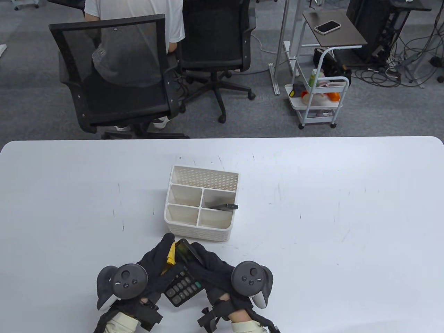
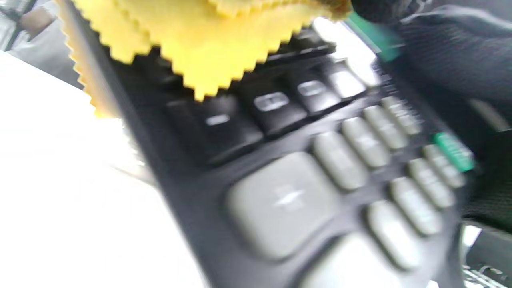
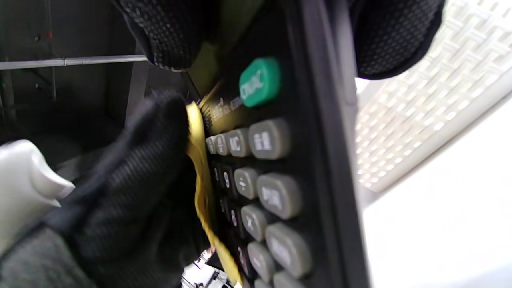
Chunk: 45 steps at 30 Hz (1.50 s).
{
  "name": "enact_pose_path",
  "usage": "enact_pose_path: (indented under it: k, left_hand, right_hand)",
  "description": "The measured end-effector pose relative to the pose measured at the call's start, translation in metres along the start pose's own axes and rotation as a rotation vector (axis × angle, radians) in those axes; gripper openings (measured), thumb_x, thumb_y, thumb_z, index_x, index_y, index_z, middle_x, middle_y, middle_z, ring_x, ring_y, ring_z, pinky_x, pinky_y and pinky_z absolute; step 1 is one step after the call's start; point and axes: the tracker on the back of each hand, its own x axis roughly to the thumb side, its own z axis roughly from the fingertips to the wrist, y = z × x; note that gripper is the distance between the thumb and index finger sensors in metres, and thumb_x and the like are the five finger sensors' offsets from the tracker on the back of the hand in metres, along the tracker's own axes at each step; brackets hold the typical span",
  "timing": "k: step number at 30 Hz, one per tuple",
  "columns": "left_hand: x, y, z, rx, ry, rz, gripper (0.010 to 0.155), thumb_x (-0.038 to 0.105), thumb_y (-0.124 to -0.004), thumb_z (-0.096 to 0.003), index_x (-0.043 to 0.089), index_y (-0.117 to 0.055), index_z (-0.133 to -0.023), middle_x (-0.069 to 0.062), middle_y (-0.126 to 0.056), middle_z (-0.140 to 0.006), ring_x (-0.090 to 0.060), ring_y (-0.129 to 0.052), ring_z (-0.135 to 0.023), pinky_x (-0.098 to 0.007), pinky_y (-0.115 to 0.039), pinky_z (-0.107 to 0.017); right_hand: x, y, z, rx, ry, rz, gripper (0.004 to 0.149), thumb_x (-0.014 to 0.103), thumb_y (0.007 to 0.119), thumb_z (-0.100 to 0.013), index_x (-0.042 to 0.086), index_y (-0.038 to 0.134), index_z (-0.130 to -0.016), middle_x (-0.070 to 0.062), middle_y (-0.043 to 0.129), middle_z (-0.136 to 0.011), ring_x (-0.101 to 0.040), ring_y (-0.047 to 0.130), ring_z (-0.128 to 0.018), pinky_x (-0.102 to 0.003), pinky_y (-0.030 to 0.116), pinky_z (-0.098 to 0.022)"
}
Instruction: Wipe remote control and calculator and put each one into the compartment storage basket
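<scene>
While my right hand (image 1: 216, 269) curls its gloved fingers round the right edge of the calculator (image 1: 182, 282), my left hand (image 1: 158, 263) pinches a yellow cloth (image 1: 170, 255) against the calculator's face, so both grips are closed, one on the calculator and one on the cloth. In the right wrist view the cloth (image 3: 202, 192) lies folded between my left fingers (image 3: 132, 188) and the key rows, beside the green key (image 3: 259, 82). In the left wrist view, which is blurred, the cloth's zigzag edge (image 2: 208, 48) hangs over the upper keys, and the grey keys lower down are bare. The calculator is tilted, its display end raised toward the far side and its key end toward me, held up off the bench (image 1: 347, 225) at the near edge, just left of centre.

Just beyond my hands stands the white compartment storage basket (image 1: 199, 232), its woven near wall close to my fingertips. The remote control (image 1: 222, 206) lies slanted in the far right small compartment, its tip poking over the basket's right rim. The other small compartments and the long one at the far side hold nothing I can make out.

Past the bench's far edge a person (image 1: 138, 38) sits in a black mesh chair (image 1: 114, 73), and a white trolley (image 1: 317, 100) stands to the far right.
</scene>
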Motion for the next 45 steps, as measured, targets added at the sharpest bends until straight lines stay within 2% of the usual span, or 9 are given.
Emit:
enact_pose_path:
  k: [2, 10, 15, 18, 22, 26, 30, 37, 45]
  left_hand:
    - [-0.007, 0.001, -0.001, -0.064, 0.027, 0.034, 0.076, 0.059, -0.067, -0.0526, 0.019, -0.042, -0.112, -0.011, -0.077, -0.102, -0.038, -0.088, -0.087, -0.057, -0.074, -0.063]
    - [-0.025, 0.009, -0.003, -0.154, 0.073, 0.165, 0.074, 0.061, -0.075, -0.0481, 0.022, -0.056, -0.107, -0.005, -0.09, -0.089, -0.029, -0.1, -0.072, -0.051, -0.083, -0.055]
    - [-0.025, 0.01, -0.003, -0.206, 0.1, 0.291, 0.073, 0.057, -0.08, -0.0472, 0.019, -0.058, -0.106, -0.007, -0.089, -0.09, -0.029, -0.101, -0.069, -0.051, -0.084, -0.052]
    - [-0.019, 0.009, -0.003, -0.199, 0.078, 0.216, 0.073, 0.057, -0.08, -0.0474, 0.018, -0.058, -0.106, -0.006, -0.089, -0.089, -0.029, -0.101, -0.07, -0.051, -0.084, -0.053]
    - [-0.005, 0.003, -0.005, -0.173, 0.02, 0.23, 0.076, 0.055, -0.079, -0.0479, 0.014, -0.054, -0.107, -0.008, -0.087, -0.091, -0.029, -0.1, -0.071, -0.051, -0.083, -0.053]
    - [0.002, 0.002, -0.002, -0.065, -0.002, 0.255, 0.078, 0.051, -0.077, -0.0507, 0.012, -0.044, -0.11, -0.016, -0.074, -0.104, -0.04, -0.088, -0.086, -0.059, -0.075, -0.061]
    - [0.013, -0.003, 0.0, 0.0, -0.048, 0.124, 0.072, 0.041, -0.069, -0.056, 0.013, -0.032, -0.112, -0.02, -0.053, -0.115, -0.051, -0.064, -0.102, -0.064, -0.065, -0.067]
    - [0.039, -0.015, 0.005, 0.081, -0.117, -0.321, 0.068, 0.039, -0.057, -0.0575, 0.015, -0.022, -0.111, -0.021, -0.025, -0.115, -0.05, -0.037, -0.107, -0.063, -0.05, -0.073]
    - [0.041, -0.017, 0.006, 0.086, -0.141, -0.376, 0.068, 0.046, -0.053, -0.0572, 0.02, -0.022, -0.112, -0.014, -0.017, -0.116, -0.045, -0.022, -0.107, -0.062, -0.039, -0.075]
  right_hand:
    - [-0.001, -0.005, -0.001, -0.011, 0.007, -0.029, 0.055, 0.031, 0.078, -0.058, -0.001, 0.07, -0.102, -0.027, 0.085, -0.085, -0.037, 0.097, -0.058, -0.061, 0.073, -0.052]
    - [-0.004, -0.018, -0.004, -0.035, 0.014, -0.126, 0.054, 0.031, 0.078, -0.058, 0.002, 0.071, -0.103, -0.026, 0.086, -0.085, -0.038, 0.097, -0.059, -0.062, 0.072, -0.053]
    - [-0.005, -0.023, -0.006, -0.015, -0.002, -0.142, 0.054, 0.031, 0.078, -0.058, 0.002, 0.071, -0.103, -0.026, 0.086, -0.085, -0.037, 0.097, -0.059, -0.062, 0.072, -0.053]
    - [-0.006, -0.022, -0.007, 0.024, -0.006, -0.123, 0.054, 0.031, 0.078, -0.058, 0.002, 0.071, -0.103, -0.025, 0.086, -0.085, -0.037, 0.097, -0.059, -0.062, 0.072, -0.053]
    - [-0.002, -0.011, -0.007, 0.113, -0.038, -0.045, 0.054, 0.032, 0.078, -0.058, 0.003, 0.072, -0.102, -0.025, 0.088, -0.084, -0.036, 0.098, -0.058, -0.062, 0.072, -0.053]
    - [0.004, -0.002, -0.006, 0.118, -0.05, 0.028, 0.054, 0.032, 0.078, -0.058, 0.003, 0.072, -0.103, -0.024, 0.087, -0.085, -0.036, 0.098, -0.058, -0.062, 0.072, -0.053]
    - [0.002, -0.002, -0.004, 0.059, -0.03, 0.044, 0.054, 0.032, 0.077, -0.058, 0.002, 0.072, -0.102, -0.025, 0.088, -0.084, -0.036, 0.098, -0.058, -0.062, 0.073, -0.052]
    - [-0.004, -0.01, -0.001, -0.065, 0.023, -0.025, 0.054, 0.032, 0.076, -0.059, 0.0, 0.071, -0.102, -0.026, 0.087, -0.083, -0.036, 0.099, -0.056, -0.061, 0.074, -0.052]
    - [-0.006, -0.014, 0.001, -0.153, 0.053, -0.091, 0.055, 0.032, 0.075, -0.059, -0.001, 0.07, -0.102, -0.026, 0.087, -0.083, -0.036, 0.098, -0.057, -0.06, 0.074, -0.051]
